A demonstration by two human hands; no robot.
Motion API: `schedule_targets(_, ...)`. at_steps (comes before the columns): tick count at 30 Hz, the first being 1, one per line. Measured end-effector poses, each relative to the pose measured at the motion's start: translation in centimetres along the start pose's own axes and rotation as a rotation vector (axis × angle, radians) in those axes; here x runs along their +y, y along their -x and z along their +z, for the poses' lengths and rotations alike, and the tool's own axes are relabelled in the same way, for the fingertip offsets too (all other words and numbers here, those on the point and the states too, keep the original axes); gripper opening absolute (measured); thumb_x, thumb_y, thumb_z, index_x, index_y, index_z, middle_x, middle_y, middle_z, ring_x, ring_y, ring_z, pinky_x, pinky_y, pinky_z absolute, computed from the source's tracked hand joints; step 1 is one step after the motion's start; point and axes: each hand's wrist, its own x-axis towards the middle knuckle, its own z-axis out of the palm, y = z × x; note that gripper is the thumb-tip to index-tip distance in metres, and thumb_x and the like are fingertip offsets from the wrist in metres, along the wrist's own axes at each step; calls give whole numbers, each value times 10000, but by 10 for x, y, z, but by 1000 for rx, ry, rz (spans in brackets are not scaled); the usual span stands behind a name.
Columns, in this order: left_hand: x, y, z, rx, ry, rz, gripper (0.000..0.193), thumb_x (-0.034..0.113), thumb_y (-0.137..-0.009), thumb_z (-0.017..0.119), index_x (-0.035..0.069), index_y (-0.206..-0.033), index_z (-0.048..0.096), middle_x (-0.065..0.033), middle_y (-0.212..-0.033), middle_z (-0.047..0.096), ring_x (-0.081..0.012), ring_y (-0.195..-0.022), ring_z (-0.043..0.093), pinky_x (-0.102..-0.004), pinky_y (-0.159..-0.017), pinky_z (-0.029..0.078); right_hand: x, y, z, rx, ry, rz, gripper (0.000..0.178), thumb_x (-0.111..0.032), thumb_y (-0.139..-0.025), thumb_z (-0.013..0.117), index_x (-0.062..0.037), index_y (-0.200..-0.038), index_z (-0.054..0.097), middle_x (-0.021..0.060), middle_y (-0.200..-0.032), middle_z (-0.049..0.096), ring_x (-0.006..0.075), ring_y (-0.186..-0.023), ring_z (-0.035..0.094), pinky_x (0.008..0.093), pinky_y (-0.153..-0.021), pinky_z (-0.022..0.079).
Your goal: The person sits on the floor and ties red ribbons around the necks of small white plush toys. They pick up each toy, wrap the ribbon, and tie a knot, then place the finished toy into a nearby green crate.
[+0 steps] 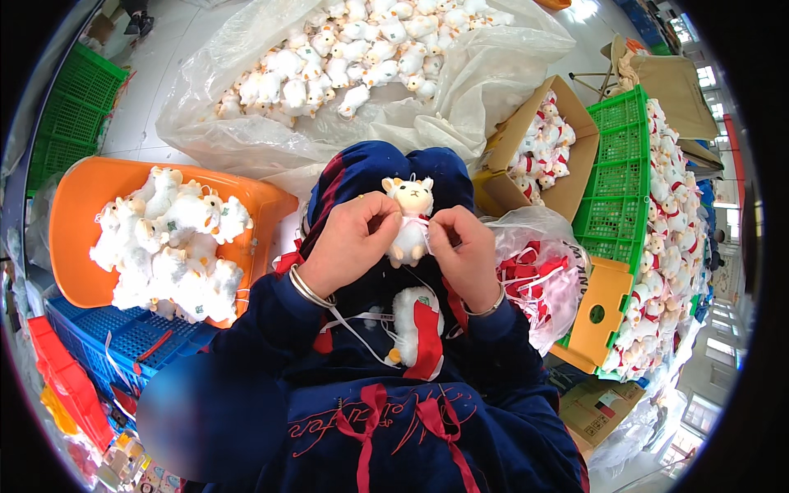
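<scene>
A small white plush sheep (410,215) stands upright at my knees, its cream face up and a hanging loop on its head. My left hand (348,240) pinches at its neck on one side, closed on a thin white ribbon. On the other side my right hand (466,253) pinches the ribbon too, thumb against fingers. Most of the ribbon is hidden by the fingertips. A second plush sheep (405,327) lies in my lap with a red cloth cape (426,341) on it. Loose white ribbons (359,333) trail beside it.
To the left, an orange bin (78,238) holds several white plush sheep, above a blue crate (103,337). Ahead lies a large clear plastic sheet (193,111) piled with more. At right are a cardboard box (579,177), a bag of red capes (534,283) and a green crate (612,172).
</scene>
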Motion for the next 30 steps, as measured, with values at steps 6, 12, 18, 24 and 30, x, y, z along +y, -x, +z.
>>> schedule_targets(6, 3, -9, -8, -57, -41, -145, 182, 137, -989, 657, -41, -972, 688, -92, -750, 688, -121, -661, 601, -303, -642, 505, 0, -1, -1, -85, -134, 71, 182, -90, -936, 745, -12, -1058, 635, 19, -827, 640, 77, -706, 574, 239, -633, 465)
schedule_targets(12, 15, -8, -4, -96, -47, -144, 148, 119, -980, 689, -28, -961, 681, -15, -791, 659, -59, -725, 571, -244, -679, 497, -10, -6, 1, -125, -204, 135, 111, -57, -954, 717, -6, -1008, 634, 28, -864, 650, 80, -714, 602, 237, -653, 494)
schedule_targets(18, 9, 1, -16, -214, 110, -154, 95, 81, -962, 699, -8, -984, 676, 2, -875, 681, -52, -773, 593, -236, -695, 500, -7, -2, -4, -123, -98, -48, 84, -32, -938, 720, -6, -985, 655, 59, -904, 641, 140, -741, 652, 262, -674, 516)
schedule_targets(24, 13, 3, -30, -210, -5, -262, 205, 169, -1014, 637, -21, -963, 697, -15, -823, 680, -69, -715, 582, -242, -674, 496, -10, 0, -6, -160, 56, -246, 93, -34, -907, 737, -26, -983, 684, 100, -953, 638, 262, -792, 666, 323, -695, 528)
schedule_targets(30, 30, -2, -33, -263, -318, -260, 319, 248, -1000, 659, -56, -939, 736, -34, -734, 684, -100, -653, 588, -255, -648, 496, -14, -2, -2, -217, 104, -292, 92, -44, -908, 735, -32, -985, 687, 106, -948, 639, 296, -814, 664, 350, -709, 531)
